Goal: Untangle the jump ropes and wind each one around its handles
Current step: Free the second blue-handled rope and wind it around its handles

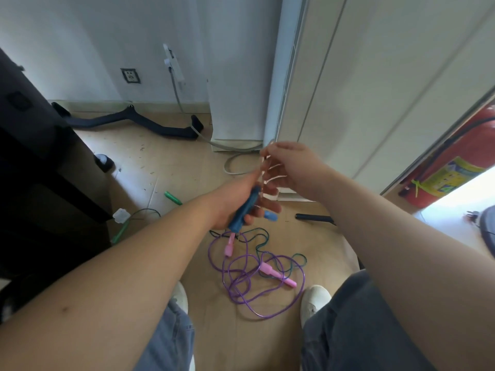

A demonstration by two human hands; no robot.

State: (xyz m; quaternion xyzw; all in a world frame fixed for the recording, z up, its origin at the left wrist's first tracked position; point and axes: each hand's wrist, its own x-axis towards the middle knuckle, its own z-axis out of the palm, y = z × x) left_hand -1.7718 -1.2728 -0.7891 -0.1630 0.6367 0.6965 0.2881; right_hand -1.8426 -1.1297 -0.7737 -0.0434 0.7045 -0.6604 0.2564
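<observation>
My left hand (241,202) grips the blue handles (245,210) of a jump rope, their ends pointing down and to the right. My right hand (289,164) is just above and pinches the pale clear rope (270,167), which runs in several loops between the two hands. On the floor below lies a tangle: a purple rope (241,287) with two pink handles (278,274) and a dark green rope (263,242) crossing it. A green handle (172,198) and a second green handle (120,232) lie to the left.
My two white shoes (314,298) stand on the tan floor beside the tangle. Dark furniture (40,170) fills the left. A black bar (314,217) lies near the white cabinet (348,89). A red fire extinguisher (450,162) leans at right.
</observation>
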